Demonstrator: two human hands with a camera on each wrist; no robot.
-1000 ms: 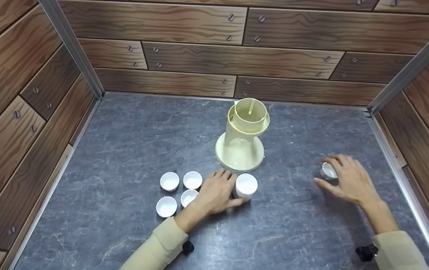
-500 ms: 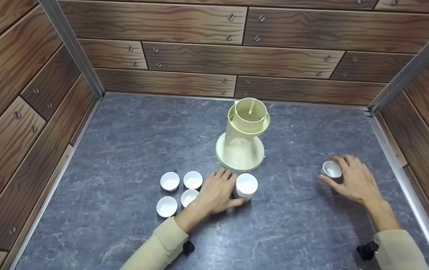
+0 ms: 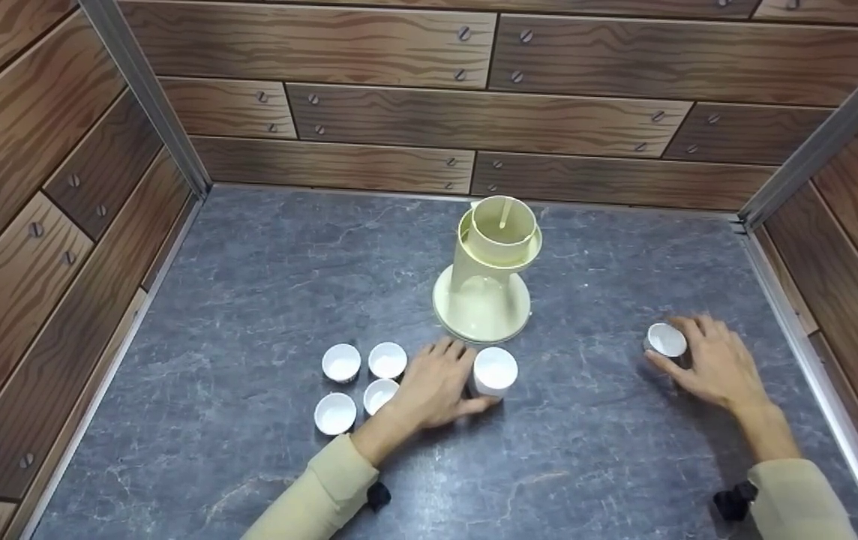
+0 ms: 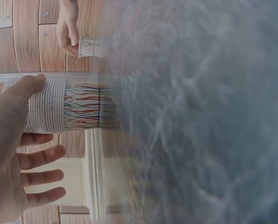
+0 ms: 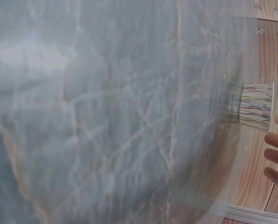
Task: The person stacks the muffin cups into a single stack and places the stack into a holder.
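Observation:
My left hand [image 3: 436, 382] grips a stack of nested white paper cups [image 3: 495, 367] with thumb and index finger. In the left wrist view the stack [image 4: 78, 107] shows layered rims and coloured wavy lines, and the other fingers extend loosely. To the right, a single paper cup [image 3: 667, 341] stands upright on the table. Around its right side my right hand [image 3: 718, 364] is spread, the thumb near its front. In the right wrist view the fingers [image 5: 275, 156] are extended beside the rim of the cup [image 5: 255, 107]; contact is hard to tell.
Several separate paper cups [image 3: 341, 363] stand left of my left hand, one partly hidden by it. Behind the stack is a cream-coloured plastic stand [image 3: 481, 300] with a round base and a tube-shaped top. Wood-patterned walls [image 3: 399, 112] enclose the grey marbled table [image 3: 286, 262].
My right hand has closed in around the single cup, which has shifted slightly right and now stands upright; the fingers have since drawn back a little. The left hand keeps its place on the stack.

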